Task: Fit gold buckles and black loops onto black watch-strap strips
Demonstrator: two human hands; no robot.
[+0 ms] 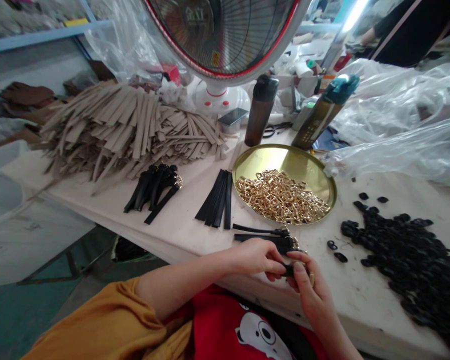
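My left hand (pixel 258 257) and my right hand (pixel 305 285) meet at the table's near edge, both pinched on a small black strap piece (pixel 288 270) between them. Just beyond my fingers lie black straps with gold buckles (pixel 270 236). A round gold tray (pixel 285 162) behind them holds a heap of gold metal buckles (pixel 281 197). Loose black straps (pixel 217 200) lie left of the tray. A spread of small black loops (pixel 405 250) covers the table at the right.
A bundle of finished black straps (pixel 152 189) lies further left. A big pile of tan strips (pixel 127 127) fills the back left. A fan (pixel 225 35), two bottles (pixel 260 110), scissors and clear plastic bags (pixel 397 115) stand behind the tray.
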